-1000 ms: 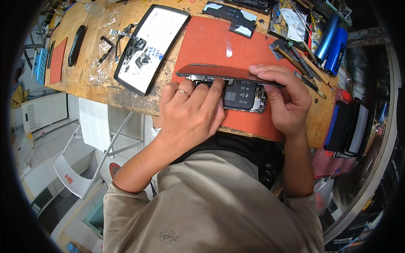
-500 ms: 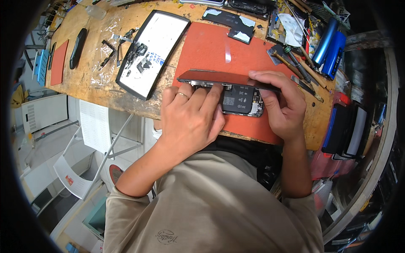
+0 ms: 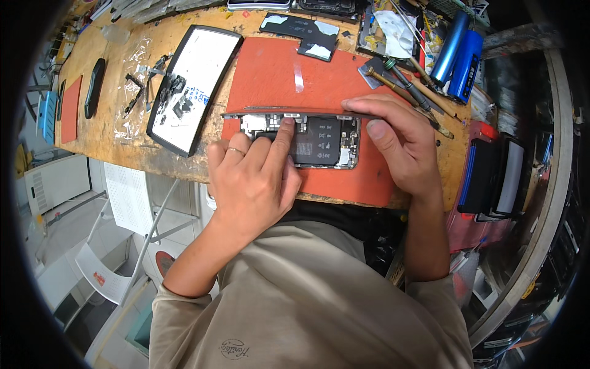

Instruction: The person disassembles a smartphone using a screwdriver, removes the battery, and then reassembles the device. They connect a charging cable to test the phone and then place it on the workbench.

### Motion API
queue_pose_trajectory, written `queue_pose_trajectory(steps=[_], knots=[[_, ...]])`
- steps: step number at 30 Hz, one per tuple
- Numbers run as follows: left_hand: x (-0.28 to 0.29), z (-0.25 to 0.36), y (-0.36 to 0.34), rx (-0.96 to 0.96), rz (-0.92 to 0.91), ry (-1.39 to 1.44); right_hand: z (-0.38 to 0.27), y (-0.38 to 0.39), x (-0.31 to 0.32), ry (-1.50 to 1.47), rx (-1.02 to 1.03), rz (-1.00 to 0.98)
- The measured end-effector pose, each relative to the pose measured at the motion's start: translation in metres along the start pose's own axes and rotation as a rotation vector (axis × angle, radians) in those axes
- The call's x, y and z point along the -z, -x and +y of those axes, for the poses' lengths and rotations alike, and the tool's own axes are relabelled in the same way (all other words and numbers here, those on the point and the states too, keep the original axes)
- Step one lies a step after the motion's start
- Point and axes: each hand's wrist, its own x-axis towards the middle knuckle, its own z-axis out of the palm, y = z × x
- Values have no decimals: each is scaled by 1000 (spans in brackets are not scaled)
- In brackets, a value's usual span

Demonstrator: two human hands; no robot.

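An opened phone lies on a red mat, its battery and circuitry showing. The raised screen assembly stands nearly edge-on along the far side. My left hand is at the phone's near left, index fingertip pressing a small connector under the screen, other fingers curled against the phone, their tips hidden. My right hand holds the screen's right end, fingers over the top and thumb near its underside.
A white board with small parts sits left; loose components on clear plastic lie beyond it. A black part rests at the back. Screwdrivers, blue cylinders and cluttered trays are right. A white folding chair stands below the bench.
The screen has tilted more upright, uncovering more circuitry. The phone and both hands appear further left in view, as does the bench. My right thumb has risen toward the screen's edge.
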Motion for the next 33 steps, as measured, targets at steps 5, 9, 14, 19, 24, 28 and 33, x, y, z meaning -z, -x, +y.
queue_pose_trajectory(steps=[5,9,14,19,24,28,33], knots=[[-4,3,-2,-4,14,-32,7,5,-4,-52,-25,50],[-6,-1,-3,-7,10,31,10,7,-7,-75,-29,70],[-4,-1,-4,-19,25,42,8,6,-10,-38,24,75],[-2,3,2,-41,33,-51,4,11,-8,93,74,43],[-3,0,6,-44,39,-35,1,14,-8,126,58,57],[-9,3,7,-44,130,-30,-7,14,-7,195,75,41],[0,8,41,-38,389,49,-14,13,-1,214,40,-28]])
